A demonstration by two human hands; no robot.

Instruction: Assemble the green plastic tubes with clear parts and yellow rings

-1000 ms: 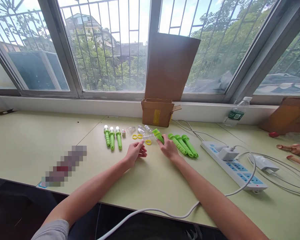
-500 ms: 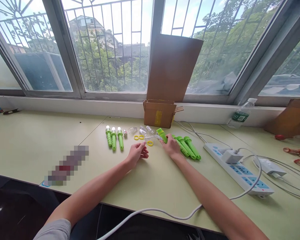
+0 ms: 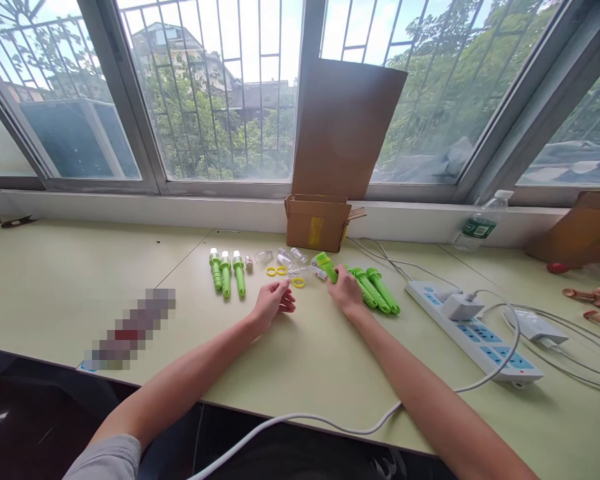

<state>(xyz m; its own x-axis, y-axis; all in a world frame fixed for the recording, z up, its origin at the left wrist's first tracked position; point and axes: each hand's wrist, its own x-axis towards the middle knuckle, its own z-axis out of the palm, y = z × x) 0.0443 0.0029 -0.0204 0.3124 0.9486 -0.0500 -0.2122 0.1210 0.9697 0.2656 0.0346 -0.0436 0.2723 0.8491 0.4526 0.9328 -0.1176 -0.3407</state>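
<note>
My right hand [image 3: 346,291] is closed around a green plastic tube [image 3: 326,265], whose wide ribbed end sticks out up and left. Beneath that end lies a small white-and-clear part [image 3: 319,273]. My left hand [image 3: 274,303] rests near the table with fingers loosely curled and nothing visible in them. Just beyond it are yellow rings [image 3: 299,283] and several clear plastic caps [image 3: 284,258]. Left of these stand out three green tubes with white tips [image 3: 226,273], lying side by side. More green tubes [image 3: 383,291] lie right of my right hand, partly hidden by it.
A cardboard box [image 3: 313,223] stands behind the parts against the sill. On the right lie a white power strip [image 3: 473,333] with cables and a plastic bottle [image 3: 480,223]. A white cable [image 3: 300,417] crosses the front edge. A blurred object [image 3: 130,330] lies left.
My right hand has moved slightly right with the green tube, and the white-and-clear part beneath shows more. My left hand has barely moved. The whole view has shifted a little.
</note>
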